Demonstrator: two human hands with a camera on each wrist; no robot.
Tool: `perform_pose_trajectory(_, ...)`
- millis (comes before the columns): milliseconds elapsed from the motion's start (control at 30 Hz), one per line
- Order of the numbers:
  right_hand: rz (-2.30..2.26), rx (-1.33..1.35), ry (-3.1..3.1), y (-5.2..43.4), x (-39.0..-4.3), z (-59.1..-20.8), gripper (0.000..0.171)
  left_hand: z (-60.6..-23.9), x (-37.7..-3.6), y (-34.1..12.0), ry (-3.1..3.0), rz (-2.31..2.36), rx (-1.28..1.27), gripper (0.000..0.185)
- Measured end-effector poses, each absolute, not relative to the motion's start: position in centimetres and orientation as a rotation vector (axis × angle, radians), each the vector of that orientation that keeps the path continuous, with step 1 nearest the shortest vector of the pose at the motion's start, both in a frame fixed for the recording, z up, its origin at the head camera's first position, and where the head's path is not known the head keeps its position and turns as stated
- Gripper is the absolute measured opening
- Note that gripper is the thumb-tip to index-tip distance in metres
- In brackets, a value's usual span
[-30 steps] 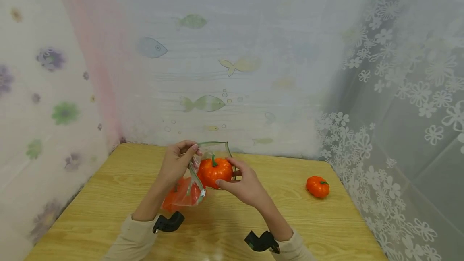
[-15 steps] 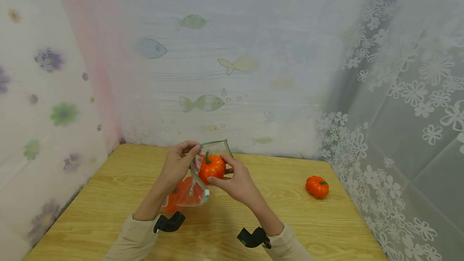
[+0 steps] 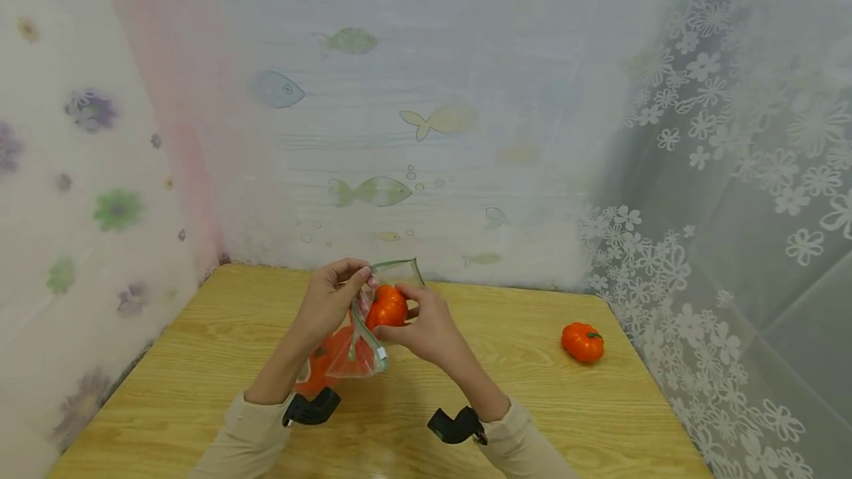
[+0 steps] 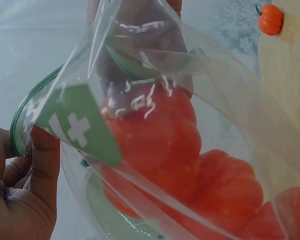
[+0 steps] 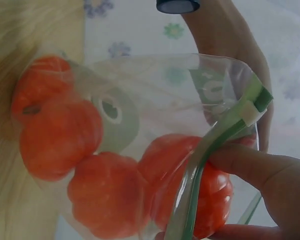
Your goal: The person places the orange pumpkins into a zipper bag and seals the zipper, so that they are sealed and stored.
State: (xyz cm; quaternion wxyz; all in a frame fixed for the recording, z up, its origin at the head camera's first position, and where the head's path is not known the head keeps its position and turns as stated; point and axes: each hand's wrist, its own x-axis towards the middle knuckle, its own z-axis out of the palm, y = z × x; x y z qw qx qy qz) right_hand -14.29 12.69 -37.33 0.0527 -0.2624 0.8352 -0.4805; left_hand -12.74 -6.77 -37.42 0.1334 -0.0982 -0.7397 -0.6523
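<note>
A clear zip bag point(image 3: 362, 368) with a green-edged mouth is pinched at its rim by my left hand point(image 3: 325, 300). My right hand point(image 3: 429, 322) grips a small orange pumpkin point(image 3: 388, 307), thumb and fingers around its side, part-way inside the bag's mouth. In the right wrist view, the green zip strip point(image 5: 190, 195) with its white slider point(image 5: 250, 113) crosses in front of that pumpkin. Several more orange pumpkins point(image 5: 107, 195) show through the plastic in the lower part of the bag. The left wrist view shows them too, behind a green printed label point(image 4: 80, 125).
Another orange pumpkin point(image 3: 583, 343) lies on the right side of the wooden table point(image 3: 519, 398), apart from the bag. A fish-patterned curtain point(image 3: 426, 131) hangs along the back edge, and a flowered sheer curtain point(image 3: 752, 242) stands at the right.
My right hand has moved left with the pumpkin, taking it deeper into the bag's mouth. My left hand has kept its pinch on the rim, shifting only slightly.
</note>
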Motion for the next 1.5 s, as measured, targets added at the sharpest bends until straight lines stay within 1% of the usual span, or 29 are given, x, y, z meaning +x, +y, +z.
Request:
perform_pose_trajectory(200,-1.395,-0.836,2.556,12.2,-14.5,-37.7,0.068,-37.5,-12.9,-6.8,-2.155,-1.868,-0.267,0.026)
perform_pose_trajectory(467,-1.432,-0.836,2.430,12.5,-14.8,-38.5,0.069,-37.6,-12.8,-7.1,-2.106,-1.912,-0.298,0.027)
perform_pose_trajectory(600,-1.447,-0.829,2.391,12.7,-14.9,-38.6,0.066,-37.5,-12.7,-7.2,-2.098,-1.909,-0.289,0.027)
perform_pose_trajectory(1000,-1.354,-0.878,2.461,11.9,-15.0,-38.0,0.062,-37.3,-12.7,-7.1,-2.106,-1.902,-0.295,0.026)
perform_pose_trajectory(1233,-1.370,-0.987,2.465,11.2,-15.4,-38.2,0.048,-37.5,-13.1,-7.3,-2.073,-1.936,-0.334,0.024)
perform_pose_trajectory(1300,-1.389,-0.944,2.457,11.3,-15.2,-38.2,0.051,-37.6,-13.1,-7.4,-2.063,-1.957,-0.339,0.024)
perform_pose_trajectory(1433,-1.462,-0.827,2.443,12.1,-14.7,-38.1,0.063,-37.5,-13.1,-7.5,-2.037,-1.991,-0.340,0.026)
perform_pose_trajectory(1500,-1.534,-0.816,2.425,12.5,-14.5,-37.9,0.063,-37.4,-13.0,-7.6,-2.030,-1.992,-0.317,0.026)
